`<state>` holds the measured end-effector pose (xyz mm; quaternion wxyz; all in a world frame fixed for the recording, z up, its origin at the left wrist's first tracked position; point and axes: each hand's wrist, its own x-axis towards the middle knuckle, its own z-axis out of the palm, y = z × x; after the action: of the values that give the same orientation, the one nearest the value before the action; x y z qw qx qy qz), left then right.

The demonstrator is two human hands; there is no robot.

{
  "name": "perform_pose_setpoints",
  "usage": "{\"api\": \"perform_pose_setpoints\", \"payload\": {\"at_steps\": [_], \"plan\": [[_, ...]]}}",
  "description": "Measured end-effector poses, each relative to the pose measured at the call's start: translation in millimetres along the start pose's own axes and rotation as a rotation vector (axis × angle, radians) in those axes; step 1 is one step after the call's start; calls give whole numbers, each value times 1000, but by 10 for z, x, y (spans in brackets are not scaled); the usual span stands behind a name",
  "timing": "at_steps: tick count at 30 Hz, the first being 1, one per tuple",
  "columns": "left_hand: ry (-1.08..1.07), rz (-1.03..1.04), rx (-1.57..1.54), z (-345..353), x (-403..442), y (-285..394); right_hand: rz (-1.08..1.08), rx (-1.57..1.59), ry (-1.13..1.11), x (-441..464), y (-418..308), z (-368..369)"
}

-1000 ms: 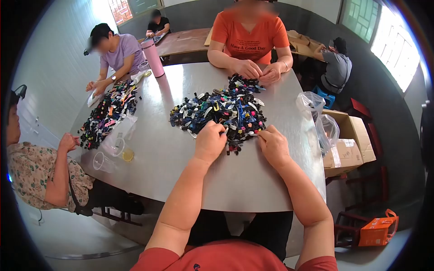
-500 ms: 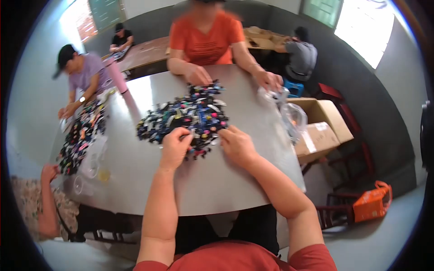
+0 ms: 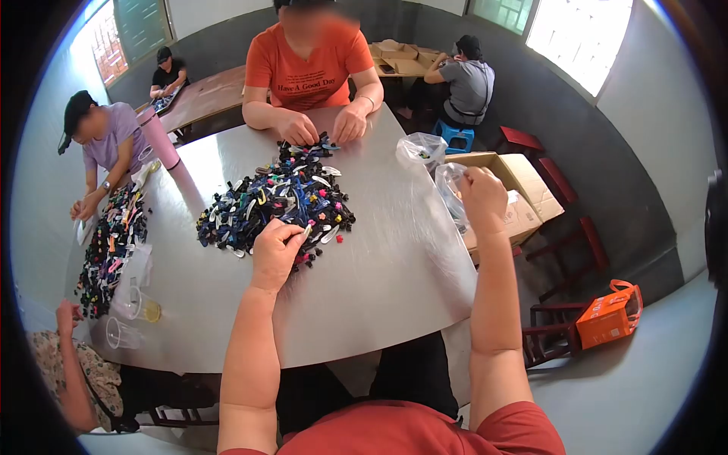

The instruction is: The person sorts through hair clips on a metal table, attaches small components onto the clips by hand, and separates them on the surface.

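A heap of small hair clips (image 3: 258,199), mostly black and blue with white, pink and green ones, lies on the metal table (image 3: 364,303). My left hand (image 3: 274,252) is at the heap's near edge, its thumb and forefinger pinching a pale hair clip (image 3: 307,230). Out to the right, my right hand (image 3: 485,199) is at the mouth of a clear plastic bag (image 3: 449,189) by the table's edge. Its fingers are curled together, and what is in them, if anything, is hidden.
Across the table, a person in orange (image 3: 303,72) has both hands at the heap's far end. People on the left handle a second clip pile (image 3: 114,246). Plastic cups (image 3: 121,334), a pink bottle (image 3: 158,139), another bag (image 3: 419,149) and a cardboard box (image 3: 535,189) stand around.
My right hand has moved from the heap rightward to the plastic bag. My left hand stays at the heap. The person opposite has brought a hand from the bags back to the clips.
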<state>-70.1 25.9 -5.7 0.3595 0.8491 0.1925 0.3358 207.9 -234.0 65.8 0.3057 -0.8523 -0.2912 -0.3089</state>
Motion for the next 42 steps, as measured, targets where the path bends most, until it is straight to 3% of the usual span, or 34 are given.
{"api": "perform_pose_setpoints", "payload": {"at_steps": [2, 4, 7, 10, 13, 17, 19, 22, 27, 29, 33, 35, 37, 40, 42], "plan": [[3, 27, 22, 26, 5, -16, 148, -207, -365, 22, 172, -89], [41, 105, -25, 49, 28, -83, 156, -101, -314, 20, 191, -149], [43, -15, -74, 23, 39, -173, 78, 174, -306, -1, 3, -105], [47, -65, -169, -35, 45, -250, -50, 418, -493, -114, -434, -11], [-54, -99, -247, -173, 58, -45, -145, 455, -757, -233, -816, 129], [-8, 29, -216, -314, 82, 54, -321, 411, -763, -462, -1052, 567], [43, -5, -243, -401, 66, 95, -391, 402, -752, -568, -1180, 684], [-44, -333, 200, -579, -19, 82, -478, 338, -774, -722, -1399, 808], [-284, -507, 401, -668, -65, 98, -478, 208, -738, -810, -1558, 895], [-221, -346, 361, -595, -115, 22, -489, 272, -612, -840, -1538, 937], [-173, -282, 352, -439, -92, -43, -571, 208, -617, -896, -1477, 1043], [-142, -262, 356, -373, -94, -41, -709, 76, -573, -897, -1467, 1021], [39, -169, 365, -320, -72, -72, -689, 123, -545, -895, -1425, 1033], [128, -130, 314, -317, -67, 19, -589, 193, -513, -824, -1435, 906], [71, -92, 317, -302, -58, 117, -506, 204, -497, -755, -1401, 853]]}}
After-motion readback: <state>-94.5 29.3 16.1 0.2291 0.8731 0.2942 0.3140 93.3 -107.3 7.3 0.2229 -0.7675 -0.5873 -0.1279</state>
